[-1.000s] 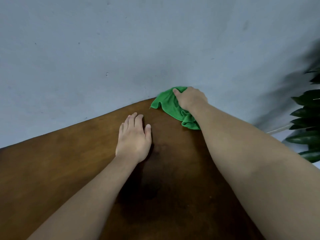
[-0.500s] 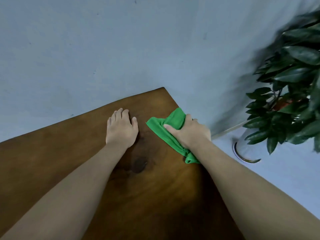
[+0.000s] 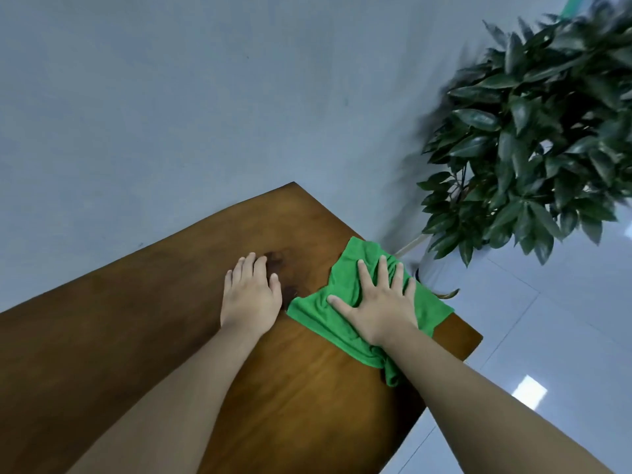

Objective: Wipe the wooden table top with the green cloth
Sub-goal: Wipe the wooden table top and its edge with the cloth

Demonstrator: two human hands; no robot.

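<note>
My right hand (image 3: 378,302) lies flat, fingers spread, on the green cloth (image 3: 345,314), pressing it against the wooden table top (image 3: 143,336) near the edge closest to the potted plant (image 3: 533,138). The cloth spreads out under my palm, one end trailing beneath my wrist. My left hand (image 3: 251,295) rests palm down on bare wood, fingers together, just beside the cloth, on its side away from the plant.

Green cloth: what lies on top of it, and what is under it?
The right hand lies flat on the green cloth, fingers spread. Around it shows the wooden table top; the wood beneath is covered.
</note>
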